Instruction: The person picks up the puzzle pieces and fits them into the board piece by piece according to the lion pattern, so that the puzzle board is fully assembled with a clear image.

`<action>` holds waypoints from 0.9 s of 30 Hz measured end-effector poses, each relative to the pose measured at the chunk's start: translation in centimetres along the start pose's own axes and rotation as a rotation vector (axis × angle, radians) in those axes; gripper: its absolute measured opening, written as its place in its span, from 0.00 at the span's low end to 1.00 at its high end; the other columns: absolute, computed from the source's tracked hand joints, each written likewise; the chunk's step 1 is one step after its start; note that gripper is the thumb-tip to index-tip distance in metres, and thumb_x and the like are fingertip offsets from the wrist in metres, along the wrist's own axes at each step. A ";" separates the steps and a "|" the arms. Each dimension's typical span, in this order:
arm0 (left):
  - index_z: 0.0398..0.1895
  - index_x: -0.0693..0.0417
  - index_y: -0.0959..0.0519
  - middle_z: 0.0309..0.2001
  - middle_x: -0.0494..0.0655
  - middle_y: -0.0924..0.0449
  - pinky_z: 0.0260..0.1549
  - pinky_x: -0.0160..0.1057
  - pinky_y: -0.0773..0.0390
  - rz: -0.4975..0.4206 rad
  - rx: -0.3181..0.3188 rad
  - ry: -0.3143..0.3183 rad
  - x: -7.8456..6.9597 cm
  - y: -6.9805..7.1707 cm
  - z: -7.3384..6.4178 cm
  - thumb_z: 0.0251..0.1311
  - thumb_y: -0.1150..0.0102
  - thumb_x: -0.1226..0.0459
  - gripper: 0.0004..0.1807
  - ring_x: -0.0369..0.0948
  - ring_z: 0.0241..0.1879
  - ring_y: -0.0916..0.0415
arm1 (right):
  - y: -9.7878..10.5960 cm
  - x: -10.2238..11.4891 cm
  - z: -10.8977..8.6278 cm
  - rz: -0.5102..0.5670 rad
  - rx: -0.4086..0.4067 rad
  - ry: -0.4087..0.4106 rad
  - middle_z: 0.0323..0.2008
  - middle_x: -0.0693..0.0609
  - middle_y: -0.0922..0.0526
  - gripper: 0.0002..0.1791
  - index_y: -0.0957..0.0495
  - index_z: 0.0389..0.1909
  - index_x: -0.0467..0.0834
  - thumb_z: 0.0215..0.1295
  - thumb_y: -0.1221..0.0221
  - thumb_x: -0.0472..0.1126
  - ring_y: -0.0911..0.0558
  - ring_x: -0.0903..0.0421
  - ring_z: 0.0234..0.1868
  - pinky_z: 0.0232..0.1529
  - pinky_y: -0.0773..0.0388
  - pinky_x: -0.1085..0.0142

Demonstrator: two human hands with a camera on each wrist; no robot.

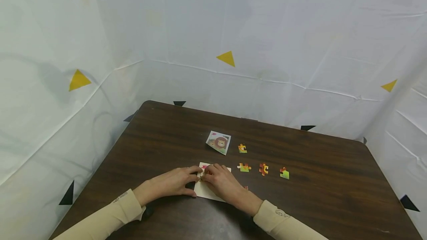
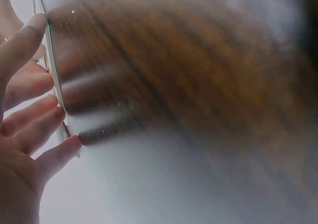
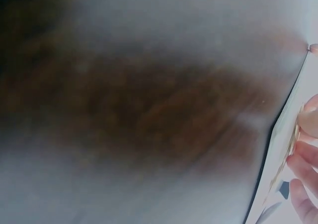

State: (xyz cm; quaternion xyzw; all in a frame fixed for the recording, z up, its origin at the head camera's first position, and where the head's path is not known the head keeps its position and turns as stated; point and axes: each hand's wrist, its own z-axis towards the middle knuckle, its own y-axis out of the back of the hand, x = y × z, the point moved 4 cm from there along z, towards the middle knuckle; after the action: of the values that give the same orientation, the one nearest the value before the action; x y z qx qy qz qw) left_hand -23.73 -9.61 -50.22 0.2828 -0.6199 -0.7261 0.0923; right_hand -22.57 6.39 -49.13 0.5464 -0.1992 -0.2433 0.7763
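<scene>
A pale puzzle board (image 1: 207, 192) with a pink mark in its upper left corner lies on the table under both hands. My left hand (image 1: 176, 182) is at its left side, fingers spread; in the left wrist view several fingertips (image 2: 73, 142) touch the board's edge. Over the board's middle, my right hand (image 1: 222, 182) has bent fingers that pinch a small puzzle piece (image 1: 201, 175), mostly hidden by the fingertips of both hands. From the right wrist, fingertips (image 3: 298, 157) show against a thin layer on the board.
Beyond the board lies a lion picture card (image 1: 219, 142). Loose puzzle pieces lie to the right: an orange one (image 1: 242, 148), a green-and-orange one (image 1: 245, 167), a red-and-yellow one (image 1: 263, 169) and a green one (image 1: 284, 173). White sheeting (image 1: 267, 40) surrounds the dark wooden table (image 1: 327, 184).
</scene>
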 end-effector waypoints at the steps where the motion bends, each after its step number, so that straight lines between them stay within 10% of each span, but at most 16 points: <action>1: 0.50 0.53 0.19 0.62 0.51 0.32 0.46 0.37 0.22 0.001 -0.001 -0.001 0.0 0.0 0.0 0.57 0.36 0.47 0.24 0.42 0.51 0.23 | 0.0 0.0 0.0 0.003 0.003 0.001 0.39 0.54 0.22 0.06 0.14 0.38 0.49 0.60 0.34 0.42 0.24 0.57 0.41 0.35 0.30 0.66; 27: 0.52 0.56 0.21 0.63 0.53 0.31 0.47 0.37 0.22 0.001 0.011 0.023 0.1 0.0 0.1 0.56 0.35 0.47 0.27 0.44 0.53 0.23 | 0.0 0.1 -0.1 -0.076 0.023 0.018 0.36 0.59 0.22 0.05 0.14 0.38 0.53 0.62 0.35 0.43 0.25 0.59 0.40 0.35 0.31 0.66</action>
State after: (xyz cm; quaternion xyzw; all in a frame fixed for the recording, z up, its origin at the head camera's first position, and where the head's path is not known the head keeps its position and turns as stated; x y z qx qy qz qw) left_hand -23.85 -9.57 -50.28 0.2912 -0.6229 -0.7195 0.0980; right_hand -22.44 6.44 -49.18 0.5646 -0.1739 -0.2653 0.7620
